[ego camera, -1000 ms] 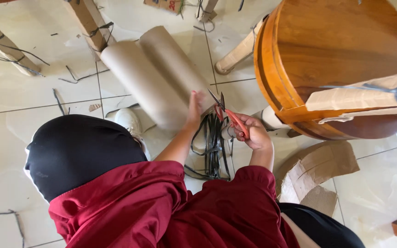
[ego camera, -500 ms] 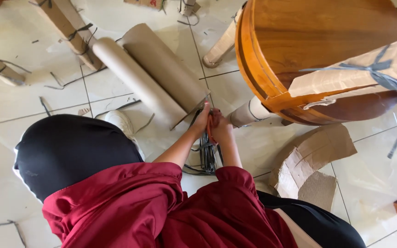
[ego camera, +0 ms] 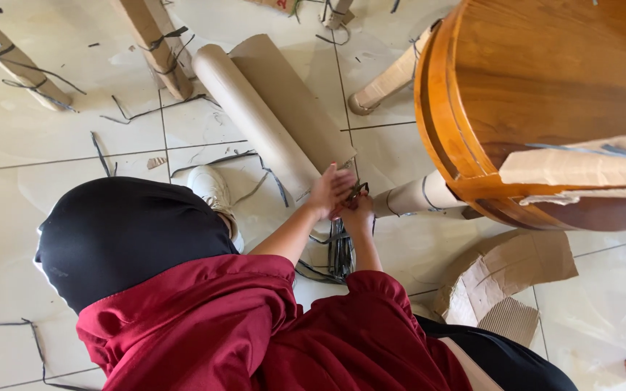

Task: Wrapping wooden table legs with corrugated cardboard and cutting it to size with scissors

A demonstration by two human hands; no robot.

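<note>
1. I see a floor of pale glossy tiles [ego camera: 52,145], littered with dark strap offcuts.
2. My landmark is the roll of brown kraft paper [ego camera: 269,119], lying slantwise on the floor with its loose sheet spread on the side toward the table.
3. Beside the roll, on that same side, stands a round wooden table [ego camera: 545,87]; its paper-wrapped leg [ego camera: 422,197] passes just beyond the roll's near end.
4. Past the roll's far end stand other paper-wrapped furniture legs [ego camera: 155,43].
5. Torn cardboard pieces [ego camera: 505,279] lie under the table's edge, well apart from the roll.
6. Both forearms reach forward from red sleeves and meet at the roll's near end.
7. The left hand [ego camera: 330,190] rests against the paper's edge, fingers curled; what it pinches I cannot tell.
8. The right hand [ego camera: 359,210] is closed around scissors [ego camera: 356,192], mostly hidden.
9. A bundle of black plastic straps [ego camera: 340,250] hangs just below both hands, nearer me than the roll.
</note>
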